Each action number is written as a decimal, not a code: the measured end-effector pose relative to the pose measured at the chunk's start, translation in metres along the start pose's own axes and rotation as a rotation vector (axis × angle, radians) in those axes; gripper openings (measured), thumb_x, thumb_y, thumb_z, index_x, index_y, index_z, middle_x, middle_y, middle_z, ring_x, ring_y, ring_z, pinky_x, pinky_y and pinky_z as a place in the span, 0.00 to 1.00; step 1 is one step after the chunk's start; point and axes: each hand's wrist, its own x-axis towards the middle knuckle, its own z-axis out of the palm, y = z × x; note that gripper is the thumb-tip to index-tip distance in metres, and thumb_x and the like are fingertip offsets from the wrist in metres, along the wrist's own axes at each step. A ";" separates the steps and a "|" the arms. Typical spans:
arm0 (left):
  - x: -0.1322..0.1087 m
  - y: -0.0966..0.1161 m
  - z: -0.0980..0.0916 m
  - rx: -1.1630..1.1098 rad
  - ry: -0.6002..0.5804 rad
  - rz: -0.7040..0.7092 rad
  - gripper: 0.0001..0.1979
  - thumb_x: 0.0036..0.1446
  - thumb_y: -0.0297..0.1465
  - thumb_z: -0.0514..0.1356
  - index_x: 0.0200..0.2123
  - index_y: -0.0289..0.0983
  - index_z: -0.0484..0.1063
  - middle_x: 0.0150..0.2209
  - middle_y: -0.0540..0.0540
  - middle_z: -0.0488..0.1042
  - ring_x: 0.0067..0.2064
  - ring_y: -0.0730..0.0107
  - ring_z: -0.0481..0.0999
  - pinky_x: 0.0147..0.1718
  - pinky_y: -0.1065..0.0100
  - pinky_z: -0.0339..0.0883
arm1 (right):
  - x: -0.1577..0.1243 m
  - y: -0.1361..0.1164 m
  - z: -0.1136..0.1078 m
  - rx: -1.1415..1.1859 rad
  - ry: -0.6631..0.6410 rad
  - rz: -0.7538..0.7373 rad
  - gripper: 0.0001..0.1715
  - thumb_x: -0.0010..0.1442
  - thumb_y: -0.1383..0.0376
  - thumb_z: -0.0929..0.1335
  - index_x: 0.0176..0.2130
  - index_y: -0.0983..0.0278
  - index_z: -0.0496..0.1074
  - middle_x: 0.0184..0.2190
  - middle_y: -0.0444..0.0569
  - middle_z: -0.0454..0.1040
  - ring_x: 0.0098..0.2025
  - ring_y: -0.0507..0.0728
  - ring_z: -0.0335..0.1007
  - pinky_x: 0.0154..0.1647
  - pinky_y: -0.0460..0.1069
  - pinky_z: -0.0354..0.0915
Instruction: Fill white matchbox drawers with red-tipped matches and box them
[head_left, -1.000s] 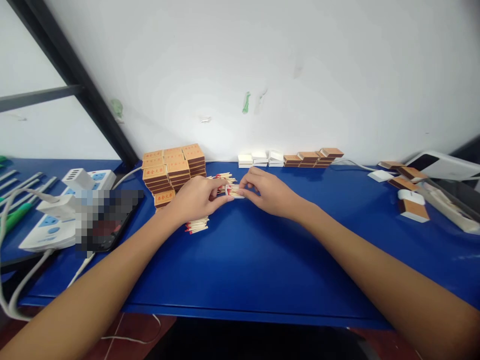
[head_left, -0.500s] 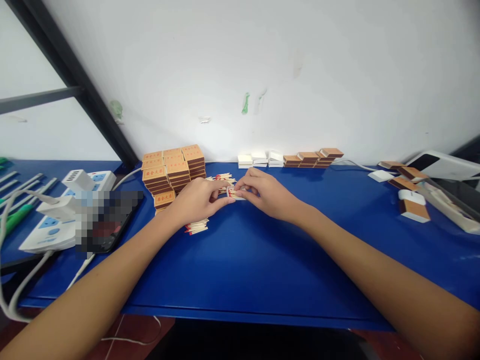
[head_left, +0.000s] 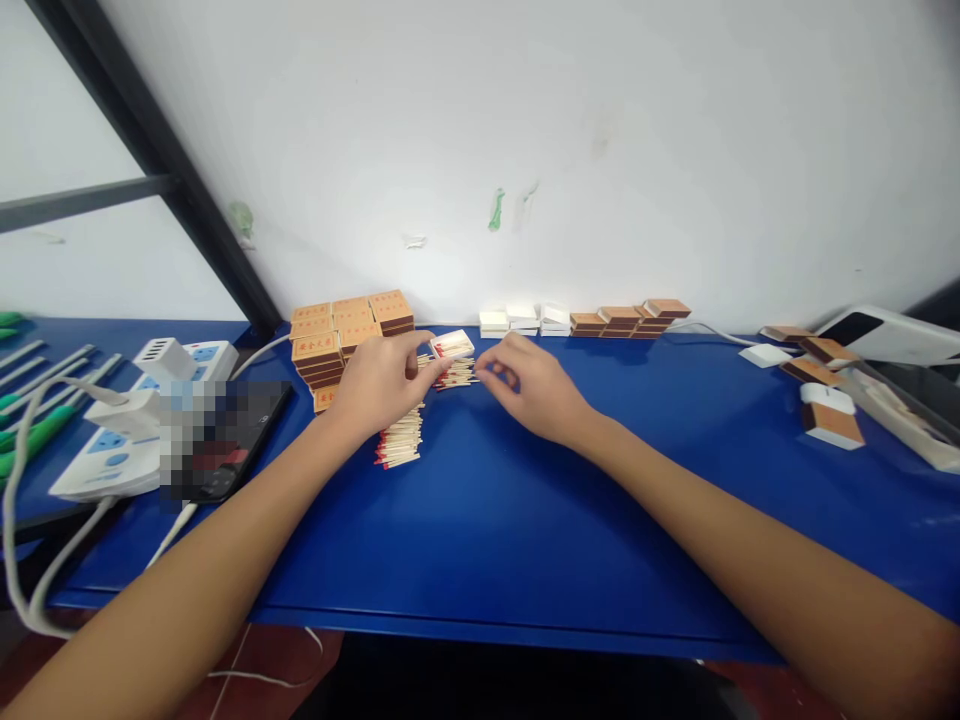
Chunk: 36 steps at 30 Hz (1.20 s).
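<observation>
My left hand (head_left: 386,382) grips the left end of a small white matchbox tray (head_left: 453,344) between thumb and fingers. Matches with red heads lie inside the tray, which is tilted. Just right of it, my right hand (head_left: 534,388) has its thumb and fingertips pinched together; whatever is between them is too small to make out. Beneath the tray lies a heap of loose matches (head_left: 456,376), partly covered by it. A second pile of matches (head_left: 400,440) rests below my left hand. Stacked brown matchboxes (head_left: 315,348) stand behind that hand, which hides part of them.
Along the wall stand white trays (head_left: 523,320) and brown matchbox sleeves (head_left: 621,318). More sleeves (head_left: 834,425) and a white device (head_left: 892,335) lie at the right. A power strip (head_left: 82,465), a phone (head_left: 251,440) and cables occupy the left of the blue table (head_left: 510,540).
The tray has risen up and back, away from my right hand, and now shows its matches. My hands have moved slightly apart; the left has shifted left.
</observation>
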 end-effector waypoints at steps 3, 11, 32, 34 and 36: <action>0.001 -0.002 0.000 0.040 0.029 -0.035 0.23 0.67 0.46 0.63 0.54 0.35 0.81 0.25 0.48 0.78 0.29 0.61 0.77 0.32 0.64 0.61 | -0.001 0.000 0.011 -0.080 -0.169 -0.018 0.07 0.72 0.64 0.67 0.47 0.61 0.76 0.46 0.52 0.71 0.42 0.57 0.71 0.44 0.53 0.67; 0.000 0.003 -0.001 0.074 -0.007 -0.055 0.22 0.67 0.45 0.62 0.54 0.36 0.81 0.27 0.48 0.78 0.30 0.61 0.77 0.32 0.63 0.61 | 0.004 0.000 0.018 -0.069 -0.205 0.033 0.06 0.71 0.65 0.68 0.47 0.61 0.75 0.46 0.50 0.70 0.39 0.56 0.69 0.44 0.52 0.66; -0.001 0.001 0.001 0.070 -0.023 -0.019 0.21 0.67 0.43 0.62 0.54 0.35 0.80 0.26 0.47 0.78 0.29 0.60 0.77 0.32 0.63 0.61 | 0.013 0.008 0.022 0.003 -0.223 0.003 0.05 0.72 0.66 0.67 0.46 0.62 0.74 0.41 0.49 0.70 0.42 0.57 0.67 0.46 0.51 0.62; 0.000 -0.001 0.002 0.070 -0.029 -0.021 0.21 0.67 0.43 0.62 0.54 0.35 0.80 0.26 0.47 0.79 0.29 0.60 0.77 0.32 0.63 0.61 | 0.013 0.010 0.022 0.005 -0.226 -0.002 0.05 0.73 0.66 0.67 0.45 0.62 0.75 0.41 0.48 0.69 0.42 0.57 0.67 0.45 0.50 0.62; 0.000 -0.003 0.003 0.071 -0.038 -0.028 0.21 0.67 0.44 0.62 0.54 0.35 0.80 0.26 0.47 0.79 0.30 0.60 0.77 0.32 0.63 0.61 | 0.013 0.011 0.021 0.004 -0.223 -0.003 0.05 0.72 0.66 0.68 0.43 0.62 0.75 0.40 0.48 0.69 0.41 0.56 0.66 0.44 0.50 0.61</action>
